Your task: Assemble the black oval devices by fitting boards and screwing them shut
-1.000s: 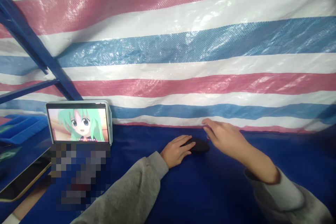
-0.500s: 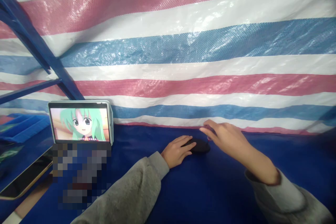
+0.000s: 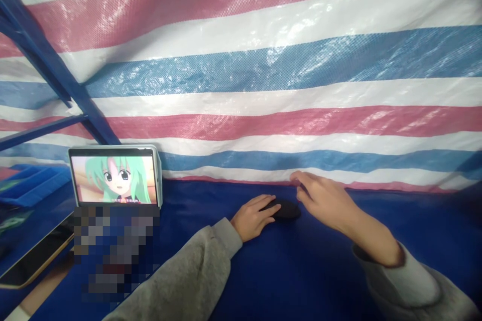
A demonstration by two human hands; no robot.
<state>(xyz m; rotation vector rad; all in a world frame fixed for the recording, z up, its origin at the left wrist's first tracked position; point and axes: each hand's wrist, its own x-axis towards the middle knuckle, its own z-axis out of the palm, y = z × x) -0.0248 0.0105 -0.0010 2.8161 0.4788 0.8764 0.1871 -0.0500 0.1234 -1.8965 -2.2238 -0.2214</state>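
My left hand is on the left end of a small black oval object, its fingers over the top and its thumb along the near side. The object lies on the dark blue table surface; its kind does not show. Just past its right end, my right hand hangs a little higher, fingers bent and thumb close to them. Anything between those fingertips is too small to make out.
A tablet playing a cartoon stands upright at the left. Near it are a phone, part of another person's arm and a blue tray. Striped plastic sheeting rises behind the table; a blue metal frame crosses the left.
My right thumb has shifted slightly to the right and the fingers have changed their bend. A small thin loop near that thumb no longer shows. My left hand has stayed on the black object.
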